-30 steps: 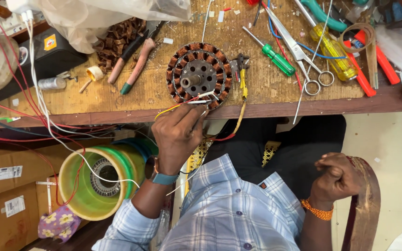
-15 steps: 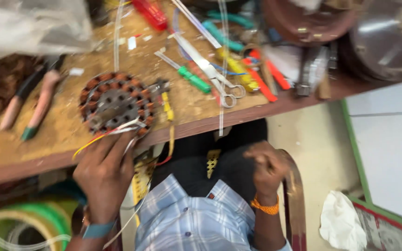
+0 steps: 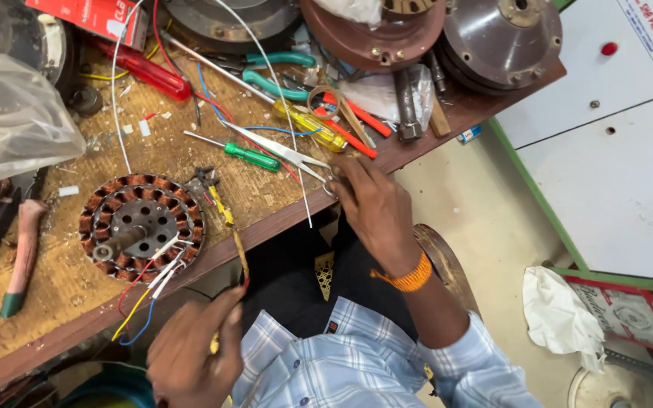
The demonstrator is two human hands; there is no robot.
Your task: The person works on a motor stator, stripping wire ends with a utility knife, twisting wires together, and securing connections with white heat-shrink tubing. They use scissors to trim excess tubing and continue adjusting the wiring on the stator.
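Fingers [image 3: 344, 178] of the right hand [image 3: 376, 219] are bunched together and curled down onto the loop handles of the scissors [image 3: 289, 155]. Whether they have closed through the loops cannot be told. A second ago this hand rested well away from the work, beside the person's lap. Now it is up at the near edge of the bench [image 3: 47, 302], at about one o'clock from the person's chest.

On the bench, the wound stator [image 3: 141, 227] lies at ten o'clock, close to the near edge, with its copper coils facing up. The left hand [image 3: 190, 359] was pressed against the stator's rim a second ago. It is now off the stator, below the bench edge at about five o'clock from it. Its thumb and forefinger are drawn together and seem to pinch the lower end of the yellow sleeving [image 3: 230, 227], which runs from beside the stator down over the edge.

The scissors point towards ten o'clock, with their blades crossing just under a green-handled screwdriver [image 3: 251, 156].

The red, yellow, blue and white leads [image 3: 134, 306] hang free from the stator's six o'clock side, and no hand touches them.

Judging by this, the work has moved from handling the leads at the coils to taking hold of the cutting tool, while the sleeving stays in hand.
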